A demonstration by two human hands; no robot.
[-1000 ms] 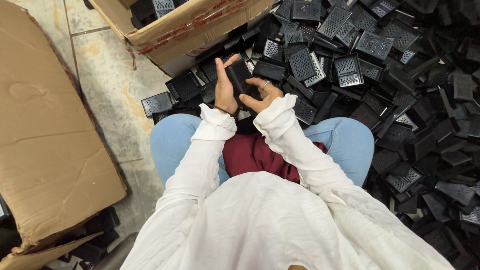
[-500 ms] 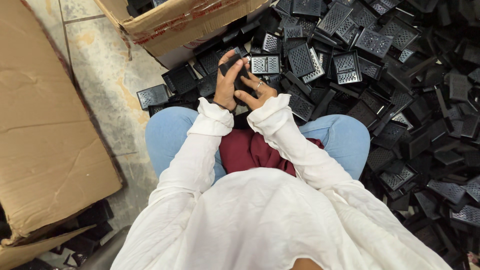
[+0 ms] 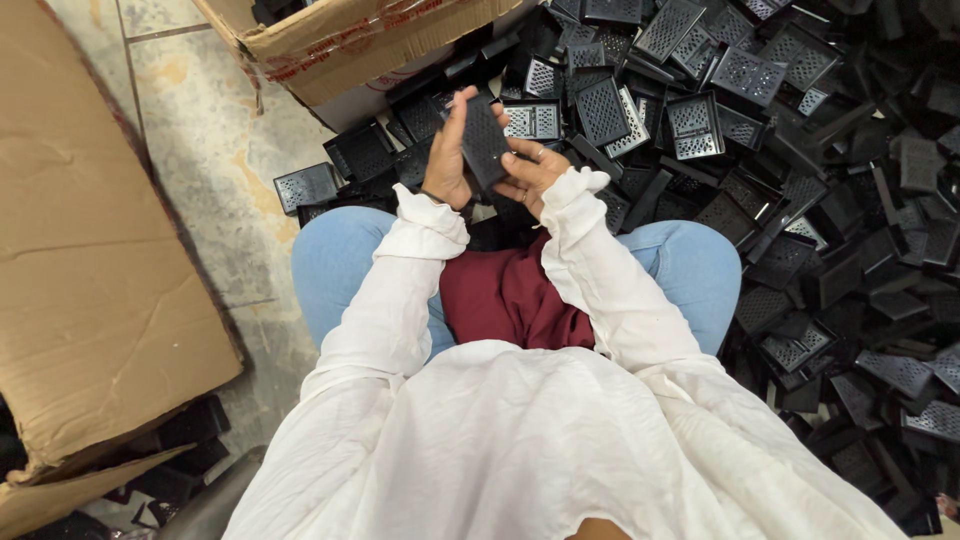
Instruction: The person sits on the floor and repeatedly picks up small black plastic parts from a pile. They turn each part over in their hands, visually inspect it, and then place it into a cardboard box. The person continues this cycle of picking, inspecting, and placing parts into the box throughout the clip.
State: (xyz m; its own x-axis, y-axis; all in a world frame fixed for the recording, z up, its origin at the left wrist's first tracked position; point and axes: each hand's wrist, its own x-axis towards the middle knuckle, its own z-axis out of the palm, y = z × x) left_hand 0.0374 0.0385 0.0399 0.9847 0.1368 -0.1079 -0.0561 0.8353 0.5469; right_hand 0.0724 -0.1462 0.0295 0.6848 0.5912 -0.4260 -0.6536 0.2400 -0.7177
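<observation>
Black grille pile point(image 3: 800, 200) beside cardboard box point(image 3: 360, 40)

I see my own white long-sleeved top filling the lower middle of the frame, loose and creased, its sleeves ending in gathered, ruffled cuffs near the upper centre. My left hand point(image 3: 446, 160) and right hand point(image 3: 530, 172) are bare. Light blue jeans cover both knees, and dark red fabric lies between them

The cardboard box point(image 3: 350, 45) is cut off by the top edge, its contents hidden. The black grille pile point(image 3: 850, 200) runs past the right edge. The left hand point(image 3: 447, 160) hides part of the held black piece point(image 3: 484, 140).
</observation>
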